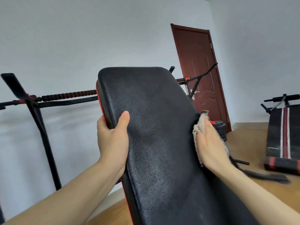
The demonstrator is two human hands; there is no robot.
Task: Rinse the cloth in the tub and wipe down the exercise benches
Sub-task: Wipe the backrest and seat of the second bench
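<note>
A black padded bench back [151,127] with a red side trim rises tilted in front of me. My left hand [113,137] grips its left edge, thumb on the front face and fingers behind. My right hand [209,143] presses a beige cloth [197,127] flat against the pad's right edge. The cloth has a checked border and bunches under my palm. The tub is not in view.
A black and red bar rack [65,96] stands behind the pad on the left. A second bench with red and white stripes [284,135] sits on the wooden floor at the right. A dark red door [199,70] is at the back, with weight plates [220,127] near it.
</note>
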